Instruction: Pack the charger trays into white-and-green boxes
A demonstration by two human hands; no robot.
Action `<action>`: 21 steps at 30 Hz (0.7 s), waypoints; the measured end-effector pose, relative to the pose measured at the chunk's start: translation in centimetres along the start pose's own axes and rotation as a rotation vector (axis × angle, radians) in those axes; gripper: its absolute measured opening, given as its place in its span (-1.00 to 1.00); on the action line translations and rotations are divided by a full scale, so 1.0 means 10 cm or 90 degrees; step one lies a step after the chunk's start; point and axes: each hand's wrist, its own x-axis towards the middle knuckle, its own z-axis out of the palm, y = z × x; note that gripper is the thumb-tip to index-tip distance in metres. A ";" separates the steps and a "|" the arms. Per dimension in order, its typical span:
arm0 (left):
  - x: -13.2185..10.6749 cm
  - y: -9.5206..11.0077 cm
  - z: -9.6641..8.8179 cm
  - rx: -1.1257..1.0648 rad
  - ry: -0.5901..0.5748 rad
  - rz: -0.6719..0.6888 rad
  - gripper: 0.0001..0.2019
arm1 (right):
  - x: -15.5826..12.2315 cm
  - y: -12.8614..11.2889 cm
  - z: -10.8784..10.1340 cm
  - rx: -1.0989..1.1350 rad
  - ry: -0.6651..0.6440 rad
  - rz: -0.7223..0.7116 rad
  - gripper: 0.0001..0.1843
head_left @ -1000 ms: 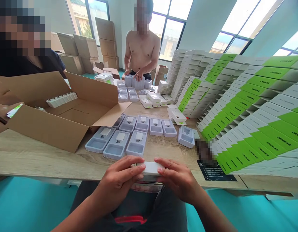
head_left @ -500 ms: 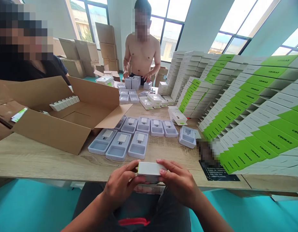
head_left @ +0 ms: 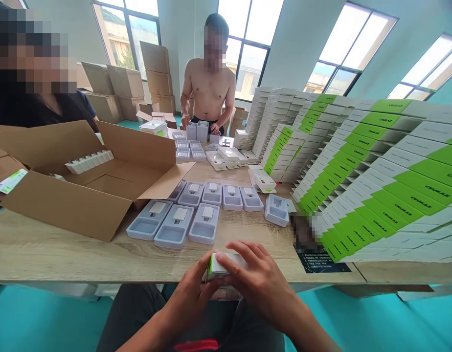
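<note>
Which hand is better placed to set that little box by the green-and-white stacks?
Probably the right hand: it's nearer the stacks and lies over the box. The left hand holds the box's farther end.

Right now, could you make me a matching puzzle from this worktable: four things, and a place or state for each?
Things
1. small box
2. row of white blocks
3. dark sheet
4. brown carton

Places and states
A. flaps open
B. held by left hand and right hand
C. inside the carton
D. beside the green-and-white stacks

Pairs: 1-B, 2-C, 3-D, 4-A
</note>
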 end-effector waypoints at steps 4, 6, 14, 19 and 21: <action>-0.05 0.04 0.05 -0.022 0.016 0.011 -0.62 | -0.01 0.01 -0.02 0.043 0.030 -0.074 -0.64; -0.07 0.08 0.05 -0.010 0.034 0.050 -0.64 | -0.06 0.01 -0.02 0.079 0.066 -0.093 -0.67; 0.04 0.35 -0.19 0.218 0.094 0.328 -0.60 | -0.27 -0.17 -0.02 0.242 0.209 0.259 -0.28; 0.09 0.33 -0.37 0.330 0.091 0.457 -0.56 | -0.38 -0.09 0.05 0.338 0.059 0.357 -0.29; 0.07 0.27 -0.42 0.253 0.159 0.355 -0.28 | -0.45 -0.03 0.12 0.349 0.123 0.316 -0.20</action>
